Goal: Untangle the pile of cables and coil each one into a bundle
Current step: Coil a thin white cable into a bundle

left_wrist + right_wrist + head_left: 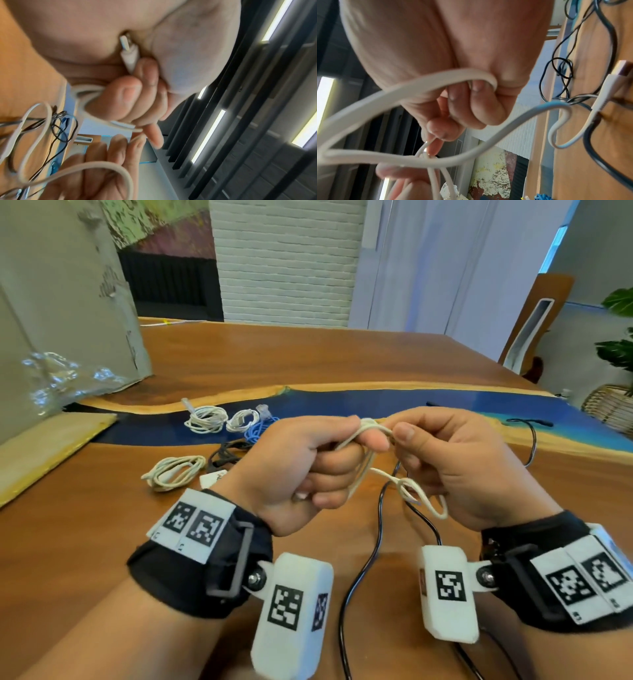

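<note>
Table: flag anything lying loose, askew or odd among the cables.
One black cable still lies uncoiled, trailing across the wooden table under both hands toward its near edge. The left hand and right hand hold a half-wound white cable. The coiled bundles farther back look tidy.

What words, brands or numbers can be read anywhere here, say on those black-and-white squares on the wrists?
No readable text in any view.
Square markers on the left wristband: black-and-white code patterns, no words; tiny characters at their lower corners, too small to read.
Square markers on the right wristband: the same.
White wrist cameras and: patterns only.
White cable held in both hands: no visible print.
</note>
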The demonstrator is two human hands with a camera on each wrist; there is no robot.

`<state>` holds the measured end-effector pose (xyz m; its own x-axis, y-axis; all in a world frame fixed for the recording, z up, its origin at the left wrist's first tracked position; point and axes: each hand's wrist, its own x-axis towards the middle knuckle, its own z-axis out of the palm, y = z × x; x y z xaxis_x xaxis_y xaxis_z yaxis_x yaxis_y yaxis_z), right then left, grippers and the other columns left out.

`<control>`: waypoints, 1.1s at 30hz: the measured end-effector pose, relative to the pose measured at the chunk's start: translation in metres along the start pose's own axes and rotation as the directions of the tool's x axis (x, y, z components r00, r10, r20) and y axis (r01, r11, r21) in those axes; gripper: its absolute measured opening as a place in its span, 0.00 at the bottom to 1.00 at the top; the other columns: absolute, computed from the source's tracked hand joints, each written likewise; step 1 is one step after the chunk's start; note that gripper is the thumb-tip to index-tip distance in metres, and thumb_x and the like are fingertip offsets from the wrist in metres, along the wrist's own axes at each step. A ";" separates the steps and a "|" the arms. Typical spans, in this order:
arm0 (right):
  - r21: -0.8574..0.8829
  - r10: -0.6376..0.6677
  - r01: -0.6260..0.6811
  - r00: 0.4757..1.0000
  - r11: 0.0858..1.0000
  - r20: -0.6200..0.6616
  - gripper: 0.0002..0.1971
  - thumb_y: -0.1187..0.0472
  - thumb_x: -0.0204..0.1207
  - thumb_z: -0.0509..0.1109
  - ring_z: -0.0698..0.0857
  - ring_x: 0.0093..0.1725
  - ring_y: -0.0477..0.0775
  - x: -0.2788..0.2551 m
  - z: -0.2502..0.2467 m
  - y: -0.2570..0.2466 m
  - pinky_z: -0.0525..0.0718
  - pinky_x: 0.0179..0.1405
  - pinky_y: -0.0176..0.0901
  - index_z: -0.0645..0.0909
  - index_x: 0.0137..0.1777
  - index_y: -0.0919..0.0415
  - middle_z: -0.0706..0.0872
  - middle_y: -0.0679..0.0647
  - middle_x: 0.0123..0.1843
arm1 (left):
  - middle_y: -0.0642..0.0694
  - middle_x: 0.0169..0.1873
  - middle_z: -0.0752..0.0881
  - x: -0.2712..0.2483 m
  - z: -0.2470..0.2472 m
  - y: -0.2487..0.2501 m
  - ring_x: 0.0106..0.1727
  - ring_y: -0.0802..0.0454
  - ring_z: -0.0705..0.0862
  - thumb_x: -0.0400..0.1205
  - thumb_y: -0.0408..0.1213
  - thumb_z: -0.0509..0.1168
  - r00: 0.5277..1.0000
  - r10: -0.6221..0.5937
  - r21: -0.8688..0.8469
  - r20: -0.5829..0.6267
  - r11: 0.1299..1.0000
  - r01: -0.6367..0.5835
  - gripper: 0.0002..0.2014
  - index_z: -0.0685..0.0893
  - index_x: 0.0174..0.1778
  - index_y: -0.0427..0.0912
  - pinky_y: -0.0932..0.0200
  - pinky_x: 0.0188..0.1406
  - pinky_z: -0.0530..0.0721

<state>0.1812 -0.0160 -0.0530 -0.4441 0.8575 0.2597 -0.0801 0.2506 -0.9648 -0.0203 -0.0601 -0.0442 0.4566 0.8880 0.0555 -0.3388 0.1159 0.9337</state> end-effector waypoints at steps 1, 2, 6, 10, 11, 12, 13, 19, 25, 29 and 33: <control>0.031 0.029 -0.029 0.999 0.999 -0.015 0.12 0.57 0.77 0.70 0.62 0.21 0.48 0.002 0.000 0.002 0.60 0.18 0.34 0.92 0.52 0.61 0.74 0.55 0.28 | 0.53 0.22 0.55 0.001 0.002 -0.001 0.18 0.57 0.50 0.90 0.41 0.52 1.000 0.017 -0.079 -0.005 0.997 -0.017 0.19 0.87 0.47 0.37 0.63 0.15 0.55; 0.065 0.057 -0.055 0.998 0.996 -0.028 0.12 0.58 0.77 0.69 0.61 0.21 0.48 0.003 0.000 0.002 0.60 0.17 0.36 0.93 0.52 0.60 0.75 0.55 0.28 | 0.53 0.22 0.55 0.003 0.002 -0.001 0.18 0.57 0.49 0.90 0.41 0.51 0.999 0.037 -0.147 -0.014 0.988 -0.039 0.20 0.87 0.49 0.37 0.64 0.15 0.55; 0.342 0.163 -0.117 0.981 0.932 -0.108 0.13 0.62 0.78 0.68 0.63 0.21 0.44 0.004 -0.001 0.001 0.80 0.23 0.39 0.91 0.56 0.63 0.78 0.54 0.32 | 0.54 0.23 0.55 0.007 -0.002 -0.001 0.19 0.57 0.50 0.89 0.42 0.53 0.992 0.112 -0.316 -0.058 0.940 -0.125 0.20 0.89 0.53 0.36 0.64 0.17 0.53; 0.509 0.213 -0.094 0.960 0.856 -0.180 0.14 0.65 0.85 0.63 0.62 0.22 0.42 0.004 -0.010 -0.002 0.65 0.16 0.30 0.88 0.63 0.61 0.78 0.52 0.33 | 0.54 0.23 0.57 0.005 -0.007 0.001 0.19 0.57 0.52 0.91 0.42 0.52 0.991 0.135 -0.341 -0.012 0.931 -0.131 0.19 0.87 0.57 0.37 0.64 0.17 0.55; 0.432 0.199 -0.096 0.960 0.897 -0.199 0.13 0.65 0.86 0.64 0.62 0.22 0.42 0.005 -0.010 -0.001 0.60 0.15 0.31 0.88 0.63 0.60 0.79 0.52 0.33 | 0.55 0.24 0.58 0.005 -0.007 0.001 0.19 0.57 0.53 0.91 0.42 0.52 0.990 0.143 -0.355 0.018 0.926 -0.127 0.19 0.86 0.58 0.37 0.65 0.18 0.56; 0.305 0.167 -0.096 0.962 0.947 -0.214 0.12 0.64 0.86 0.65 0.62 0.21 0.43 0.004 -0.008 0.001 0.59 0.15 0.32 0.89 0.62 0.60 0.79 0.53 0.33 | 0.54 0.24 0.59 0.005 -0.007 0.001 0.19 0.57 0.54 0.91 0.42 0.52 0.987 0.156 -0.381 0.041 0.916 -0.129 0.18 0.86 0.58 0.37 0.65 0.18 0.57; 0.147 0.126 -0.096 0.969 0.985 -0.214 0.11 0.63 0.85 0.67 0.63 0.21 0.44 0.004 -0.005 0.003 0.60 0.14 0.32 0.90 0.59 0.60 0.81 0.55 0.32 | 0.54 0.24 0.60 0.005 -0.007 0.000 0.20 0.57 0.55 0.91 0.42 0.52 0.984 0.173 -0.418 0.052 0.898 -0.135 0.18 0.86 0.58 0.37 0.66 0.18 0.59; -0.478 0.125 -0.053 0.985 0.876 0.120 0.13 0.53 0.87 0.66 0.82 0.24 0.42 -0.004 0.020 -0.007 0.79 0.36 0.26 0.93 0.52 0.53 0.88 0.56 0.29 | 0.52 0.28 0.76 0.005 -0.003 0.003 0.32 0.55 0.81 0.92 0.41 0.52 0.974 0.216 -0.541 -0.065 0.813 -0.217 0.13 0.80 0.54 0.40 0.59 0.46 0.88; -0.693 0.193 0.034 0.950 0.720 0.246 0.20 0.48 0.88 0.66 0.72 0.22 0.46 -0.006 0.034 -0.004 0.72 0.27 0.41 0.88 0.36 0.55 0.78 0.51 0.21 | 0.41 0.37 0.92 0.011 0.009 -0.006 0.53 0.44 0.92 0.93 0.35 0.51 0.937 0.251 -0.101 -0.243 0.954 -0.282 0.16 0.82 0.63 0.32 0.47 0.69 0.85; -0.653 0.235 -0.009 0.937 0.757 0.258 0.12 0.52 0.87 0.68 0.68 0.20 0.43 -0.010 0.020 -0.009 0.68 0.24 0.36 0.93 0.48 0.50 0.71 0.46 0.19 | 0.40 0.48 0.93 0.013 0.010 -0.010 0.54 0.47 0.91 0.93 0.34 0.54 0.953 0.237 0.169 -0.190 0.964 -0.206 0.16 0.83 0.67 0.28 0.53 0.61 0.88; -0.613 0.291 -0.094 0.929 0.784 0.229 0.16 0.49 0.85 0.69 0.79 0.19 0.54 -0.013 0.025 -0.007 0.80 0.27 0.48 0.91 0.40 0.54 0.77 0.50 0.18 | 0.45 0.53 0.94 0.012 0.012 -0.010 0.55 0.51 0.93 0.93 0.33 0.56 0.962 0.183 0.329 -0.201 0.938 -0.110 0.16 0.80 0.74 0.37 0.59 0.57 0.90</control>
<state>0.1656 -0.0398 -0.0504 -0.6400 0.7668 -0.0491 0.5266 0.3911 -0.7548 -0.0018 -0.0561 -0.0489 0.2123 0.9651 0.1536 -0.0974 -0.1355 0.9860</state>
